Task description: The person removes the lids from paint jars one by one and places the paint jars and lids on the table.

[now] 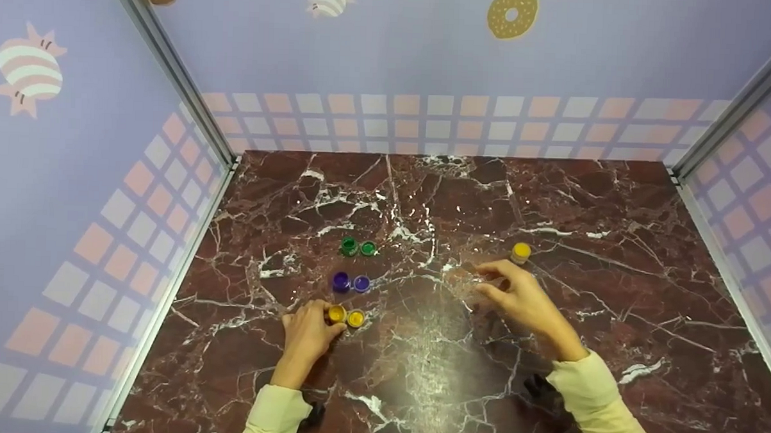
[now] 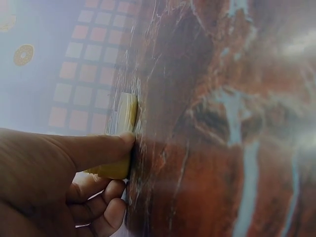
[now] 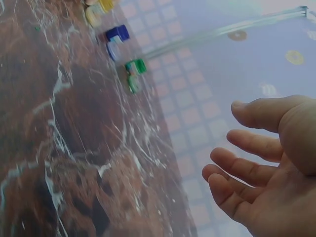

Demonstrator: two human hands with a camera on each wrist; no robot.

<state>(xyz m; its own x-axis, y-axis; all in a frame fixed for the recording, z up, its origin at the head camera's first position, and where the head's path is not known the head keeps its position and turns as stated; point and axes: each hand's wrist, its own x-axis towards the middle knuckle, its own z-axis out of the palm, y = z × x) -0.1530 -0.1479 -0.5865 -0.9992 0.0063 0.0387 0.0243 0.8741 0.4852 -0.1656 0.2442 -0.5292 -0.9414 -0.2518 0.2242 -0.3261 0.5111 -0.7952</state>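
Observation:
My left hand (image 1: 307, 334) pinches a small open paint pot (image 1: 336, 314) of orange-yellow paint, which stands on the table. Its lid (image 1: 355, 318) lies inside-up just to the right. In the left wrist view the thumb (image 2: 106, 150) presses against the yellow pot (image 2: 116, 170). Over the table, my right hand (image 1: 520, 298) is held with fingers apart and nothing between them; the right wrist view shows its fingers (image 3: 242, 168) loosely bent. Nearest to it, just beyond its knuckles, stands a closed pot with a yellow lid (image 1: 521, 252).
Behind the left hand's pot stand an open purple paint pot (image 1: 341, 281) with its lid (image 1: 361, 283) beside it, and farther back an open green pot (image 1: 349, 246) with its lid (image 1: 368, 248). Patterned panels wall the marbled table (image 1: 431, 372) at the back and sides.

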